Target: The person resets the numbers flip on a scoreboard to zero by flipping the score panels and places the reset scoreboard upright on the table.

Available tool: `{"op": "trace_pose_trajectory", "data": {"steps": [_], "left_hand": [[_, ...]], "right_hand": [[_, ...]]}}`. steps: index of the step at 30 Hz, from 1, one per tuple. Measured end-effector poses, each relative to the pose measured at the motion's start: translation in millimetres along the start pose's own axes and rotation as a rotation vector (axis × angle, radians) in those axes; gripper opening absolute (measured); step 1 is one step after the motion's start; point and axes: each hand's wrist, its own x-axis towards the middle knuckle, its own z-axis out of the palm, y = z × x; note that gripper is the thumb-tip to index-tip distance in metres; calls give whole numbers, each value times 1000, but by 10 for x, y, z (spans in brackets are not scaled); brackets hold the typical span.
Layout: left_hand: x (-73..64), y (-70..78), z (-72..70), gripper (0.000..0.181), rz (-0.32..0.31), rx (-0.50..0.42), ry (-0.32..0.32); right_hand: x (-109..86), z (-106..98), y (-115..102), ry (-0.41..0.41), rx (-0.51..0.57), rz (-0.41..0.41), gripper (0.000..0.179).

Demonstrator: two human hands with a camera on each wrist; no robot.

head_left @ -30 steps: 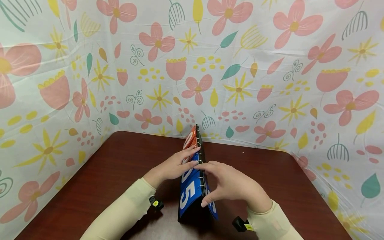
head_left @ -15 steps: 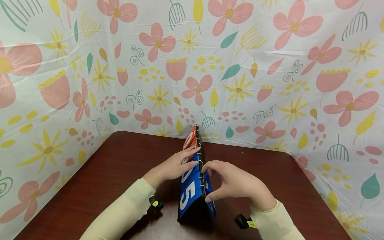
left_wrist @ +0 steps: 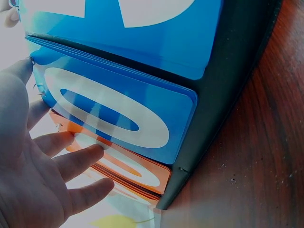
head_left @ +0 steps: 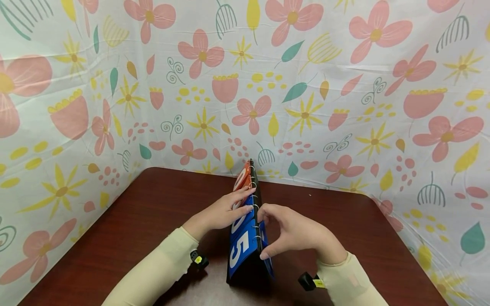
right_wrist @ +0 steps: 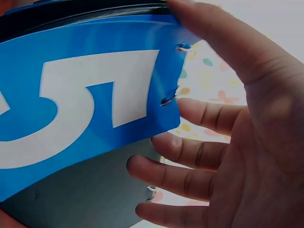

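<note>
A black tabletop flip scoreboard (head_left: 257, 199) stands like a tent, with blue and orange number cards on metal rings along its ridge. My left hand (head_left: 226, 208) rests on the ridge with its fingers spread. In the left wrist view they lie by a blue 0 card (left_wrist: 114, 111) and an orange 0 card (left_wrist: 126, 164). On the other face, my right hand (head_left: 296, 231) spans the ring edge of a blue 5 card (right_wrist: 137, 90), thumb at one side and forefinger at the other. Its other fingers (right_wrist: 175, 175) stretch loosely over the black board. Another blue 5 card (head_left: 239, 250) shows on the left face.
The scoreboard stands on a dark reddish-brown table (head_left: 164, 191) with rounded far corners. Flower-printed cloth (head_left: 229, 85) hangs behind the table and along its sides. A small black wrist camera (head_left: 306, 281) sits below the right sleeve.
My right hand has drawn back from the ridge to the right face, its fingers now lower. The blue card there has swung in closer to the board. My left hand stays put.
</note>
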Motion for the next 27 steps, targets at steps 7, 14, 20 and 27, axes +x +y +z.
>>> {"op": "trace_pose_trajectory", "data": {"steps": [7,14,20,27], "left_hand": [[4,-3,-4,66,26,6,-2],[-9,-4,1,65,15,3,-5],[-6,-16,4,65,3,3,-12],[-3,-12,-6,66,27,0,-12]], "right_hand": [[14,7,28,-5,14,7,61],[11,2,66,-19,16,2,61],[13,-23,117,-33,65,-10,58],[32,-23,187,-59,152,-20,56]]}}
